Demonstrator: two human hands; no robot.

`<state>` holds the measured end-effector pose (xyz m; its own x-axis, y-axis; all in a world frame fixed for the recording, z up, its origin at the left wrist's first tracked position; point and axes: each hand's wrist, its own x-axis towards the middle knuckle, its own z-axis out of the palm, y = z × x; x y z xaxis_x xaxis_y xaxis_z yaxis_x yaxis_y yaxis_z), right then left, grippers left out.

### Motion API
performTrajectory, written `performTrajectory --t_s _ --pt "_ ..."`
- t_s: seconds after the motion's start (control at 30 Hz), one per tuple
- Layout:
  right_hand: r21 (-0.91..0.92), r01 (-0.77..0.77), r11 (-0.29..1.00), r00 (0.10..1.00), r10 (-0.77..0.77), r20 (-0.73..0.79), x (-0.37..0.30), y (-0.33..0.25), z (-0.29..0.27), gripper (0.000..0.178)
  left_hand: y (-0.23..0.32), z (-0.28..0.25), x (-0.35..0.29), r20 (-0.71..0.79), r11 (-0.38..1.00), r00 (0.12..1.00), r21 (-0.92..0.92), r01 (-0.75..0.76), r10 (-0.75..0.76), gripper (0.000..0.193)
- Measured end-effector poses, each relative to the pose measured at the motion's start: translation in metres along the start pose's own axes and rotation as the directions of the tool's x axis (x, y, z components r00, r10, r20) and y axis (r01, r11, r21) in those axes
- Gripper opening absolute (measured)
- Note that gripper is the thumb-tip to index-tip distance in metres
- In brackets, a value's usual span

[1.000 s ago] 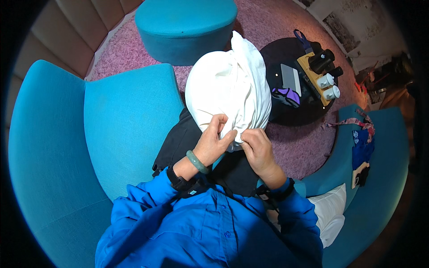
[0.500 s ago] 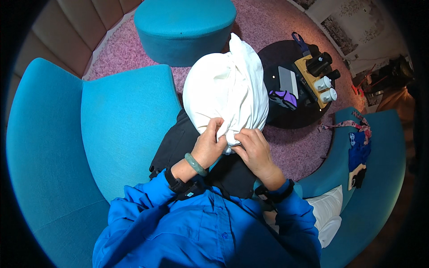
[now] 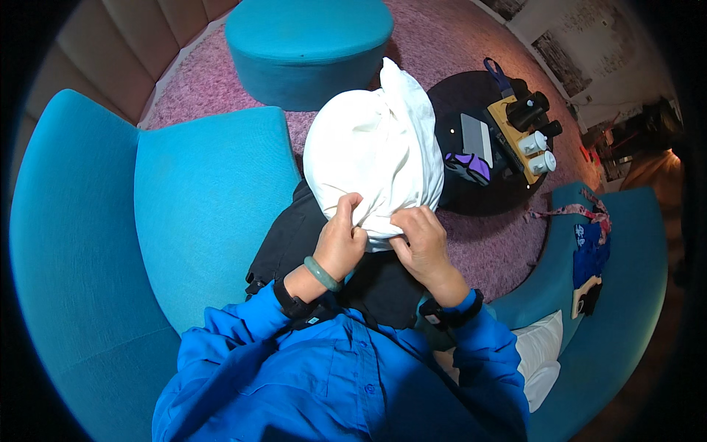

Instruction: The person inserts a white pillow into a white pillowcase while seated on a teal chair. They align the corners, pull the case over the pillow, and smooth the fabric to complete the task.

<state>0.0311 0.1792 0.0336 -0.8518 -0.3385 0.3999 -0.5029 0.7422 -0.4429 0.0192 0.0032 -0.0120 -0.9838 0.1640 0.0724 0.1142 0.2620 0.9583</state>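
Note:
A white cloth bundle [image 3: 372, 147], bunched and knotted at its far end, rests on my lap over black trousers [image 3: 294, 236]. My left hand [image 3: 340, 243], with a green bangle and a black watch on the wrist, pinches the bundle's near edge. My right hand [image 3: 421, 243], also with a dark wristband, grips the same near edge just beside it. Both blue sleeves come in from below.
I sit on a curved teal sofa [image 3: 191, 199]. A teal round pouf [image 3: 309, 44] stands ahead on a purple rug [image 3: 442, 44]. A black round table [image 3: 479, 147] at right carries a wooden tray with small bottles and a purple item. White cloth [image 3: 541, 353] lies at my right.
Both hands stay on the bundle's near edge with only small finger shifts. The view has tilted slightly, so the bundle sits a little higher.

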Motion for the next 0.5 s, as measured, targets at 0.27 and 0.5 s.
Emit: performTrajectory --t_s 0.27,0.5 --pt "-0.034 0.016 0.999 1.000 -0.016 -0.007 0.009 -0.019 -0.030 0.030 0.012 -0.016 0.003 0.118 0.944 0.991 -0.317 0.096 -0.061 0.048" --pt "-0.028 0.085 0.996 0.991 -0.081 0.104 0.020 -0.023 -0.031 0.033 0.010 -0.025 0.015 0.310 0.680 0.934 -0.648 0.344 -0.177 0.037"
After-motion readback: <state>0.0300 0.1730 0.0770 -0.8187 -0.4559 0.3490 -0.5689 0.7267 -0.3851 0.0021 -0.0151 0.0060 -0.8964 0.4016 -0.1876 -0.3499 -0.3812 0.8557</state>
